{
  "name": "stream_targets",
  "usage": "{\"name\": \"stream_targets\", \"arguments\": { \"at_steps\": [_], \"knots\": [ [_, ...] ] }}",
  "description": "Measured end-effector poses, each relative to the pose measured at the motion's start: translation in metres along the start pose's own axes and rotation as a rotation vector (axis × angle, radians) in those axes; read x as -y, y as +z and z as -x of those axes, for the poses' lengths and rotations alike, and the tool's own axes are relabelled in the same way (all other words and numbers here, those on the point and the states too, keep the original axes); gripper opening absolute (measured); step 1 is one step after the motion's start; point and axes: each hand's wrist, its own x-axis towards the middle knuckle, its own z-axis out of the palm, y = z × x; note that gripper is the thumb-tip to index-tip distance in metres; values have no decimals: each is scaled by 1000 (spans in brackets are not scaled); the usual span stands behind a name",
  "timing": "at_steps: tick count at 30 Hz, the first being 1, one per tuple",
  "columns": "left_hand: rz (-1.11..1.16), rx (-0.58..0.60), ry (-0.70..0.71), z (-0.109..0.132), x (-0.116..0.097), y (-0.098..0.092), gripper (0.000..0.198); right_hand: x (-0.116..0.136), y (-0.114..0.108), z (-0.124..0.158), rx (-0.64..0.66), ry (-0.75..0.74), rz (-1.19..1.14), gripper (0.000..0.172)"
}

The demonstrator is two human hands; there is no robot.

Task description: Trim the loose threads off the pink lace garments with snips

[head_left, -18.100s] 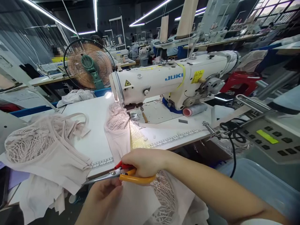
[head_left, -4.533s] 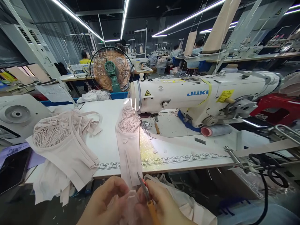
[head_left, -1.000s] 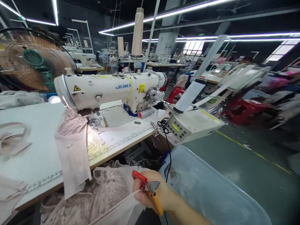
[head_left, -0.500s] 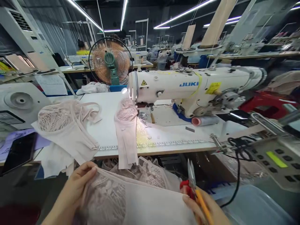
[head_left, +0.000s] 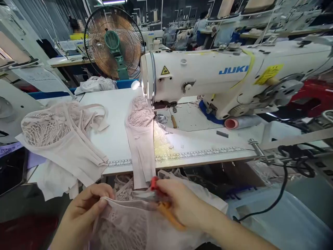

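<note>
From the head view, I see a person's left hand (head_left: 84, 211) at the near left, its grip narrow, finger and thumb pinching the top edge of a pale pink lace-and-smooth-cloth garment (head_left: 125, 225), which is in front of the counter's near edge. The right hand (head_left: 182, 199) is wrapped around metal scissors with red and orange handles (head_left: 163, 208); the blurred blades point left over the garment, and I cannot tell whether they touch it. Beyond, on a white counter with a printed ruler (head_left: 114, 146), a second pale pink lace piece (head_left: 140, 139) runs from under a white JUKI sewing machine (head_left: 203, 73) over the near edge. Left of it lies a heap of similar pieces (head_left: 59, 142). A round black-caged fan (head_left: 112, 40) stands at the far left.
</note>
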Motion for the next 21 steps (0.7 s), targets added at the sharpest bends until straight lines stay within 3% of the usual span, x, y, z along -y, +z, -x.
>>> {"name": "stream_targets", "arguments": {
  "at_steps": [4, 8, 11, 14, 16, 18, 21],
  "knots": [
    [-309, 171, 24, 7, -8, -22, 16, 13, 18, -24, 203, 154, -115, 22],
    [-730, 332, -135, 17, -22, -42, 12, 11, 24, -14, 326, 132, -182, 18],
    [-886, 473, -250, 17, -36, -41, 16, 6, 31, 1, 380, 87, -176, 14],
    [-878, 643, -320, 14, -45, -37, 24, -13, 47, 6, 351, -1, -106, 8],
    [-847, 668, -303, 16, -43, -39, 17, -34, 64, 2, 389, -40, -74, 16],
    [-788, 680, -201, 24, -29, -44, 15, -56, 80, 0, 407, -102, -6, 36],
    [-633, 788, -1, 41, 7, -55, 26, -85, 95, 7, 436, -133, -8, 45]
  ]
}}
